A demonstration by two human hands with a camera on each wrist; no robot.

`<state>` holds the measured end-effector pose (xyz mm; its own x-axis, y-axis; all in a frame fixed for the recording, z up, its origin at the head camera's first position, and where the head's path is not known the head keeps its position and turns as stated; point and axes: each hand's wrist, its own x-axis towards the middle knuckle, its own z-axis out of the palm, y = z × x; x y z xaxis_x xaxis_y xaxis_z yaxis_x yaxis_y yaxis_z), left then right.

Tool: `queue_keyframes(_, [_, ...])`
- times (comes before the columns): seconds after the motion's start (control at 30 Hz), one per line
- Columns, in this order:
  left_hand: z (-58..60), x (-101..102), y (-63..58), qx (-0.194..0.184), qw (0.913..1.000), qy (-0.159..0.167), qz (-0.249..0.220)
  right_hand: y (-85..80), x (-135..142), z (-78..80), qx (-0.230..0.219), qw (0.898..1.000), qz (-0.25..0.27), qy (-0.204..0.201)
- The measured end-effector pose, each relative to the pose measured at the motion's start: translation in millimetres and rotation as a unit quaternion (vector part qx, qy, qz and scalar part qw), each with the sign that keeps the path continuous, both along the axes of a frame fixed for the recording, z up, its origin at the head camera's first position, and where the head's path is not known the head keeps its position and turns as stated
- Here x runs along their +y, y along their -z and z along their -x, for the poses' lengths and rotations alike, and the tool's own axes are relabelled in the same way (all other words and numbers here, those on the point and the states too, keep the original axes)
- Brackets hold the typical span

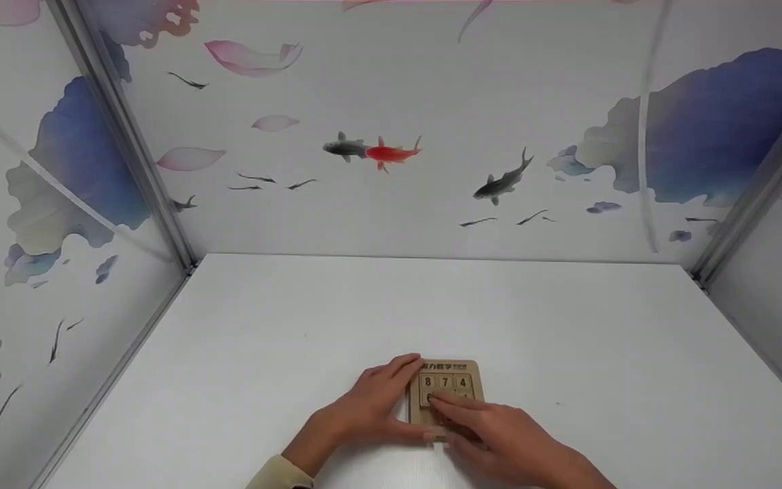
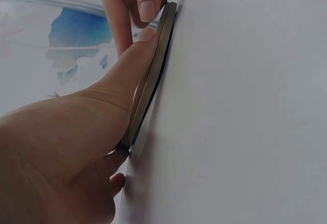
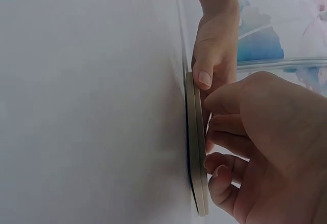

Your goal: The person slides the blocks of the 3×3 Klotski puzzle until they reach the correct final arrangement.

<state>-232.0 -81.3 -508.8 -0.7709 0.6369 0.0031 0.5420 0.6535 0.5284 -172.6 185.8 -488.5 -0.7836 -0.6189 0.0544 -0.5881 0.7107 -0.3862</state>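
A wooden number slide puzzle (image 1: 470, 372) lies flat on the white table, with printed characters along its top and tiles reading 8, 7 and 4 in the upper row. My left hand (image 1: 364, 407) holds it from the left, fingers at the top corner and thumb at the near edge. Over the lower tiles reaches my right hand (image 1: 516, 435), its fingertips touching the tile face and covering most of that area. Both wrist views show the puzzle's thin side edge (image 2: 153, 83), and in the right wrist view the right fingers bend loosely over the board (image 3: 193, 132).
The white table (image 1: 248, 326) stretches away to a back wall (image 1: 391, 224) painted with fish, petals and blue leaves. Side panels with metal corner posts (image 1: 134, 156) bound it left and right.
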Motion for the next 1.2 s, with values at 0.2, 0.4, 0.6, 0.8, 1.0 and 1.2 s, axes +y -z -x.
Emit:
queue_keyframes(0.2, [1.2,-1,0.4,-0.013,0.9999,-0.003,0.0,2.2,-3,2.1,-0.039,0.999,-0.007,0.007])
queue_keyframes(0.4, [1.4,0,0.8,-0.013,0.9999,0.0,0.0,2.6,-2,1.5,-0.053,0.999,-0.001,0.01])
queue_keyframes(0.6, [0.3,1,0.4,-0.001,1.0,-0.001,0.001,-1.6,0,-2.3,-0.058,0.998,-0.009,-0.004])
queue_keyframes(0.8, [-0.5,1,-1.1,0.005,0.9999,-0.003,0.011,-7.2,1,-5.0,-0.078,0.997,-0.012,-0.018])
queue_keyframes(1.0, [-0.3,0,-1.9,0.008,0.9999,-0.001,0.015,-10.8,3,-7.7,-0.083,0.996,-0.01,-0.037])
queue_keyframes(1.2, [0.2,1,-1.1,0.002,0.9999,-0.004,0.016,-14.4,3,-10.2,-0.084,0.995,-0.015,-0.047])
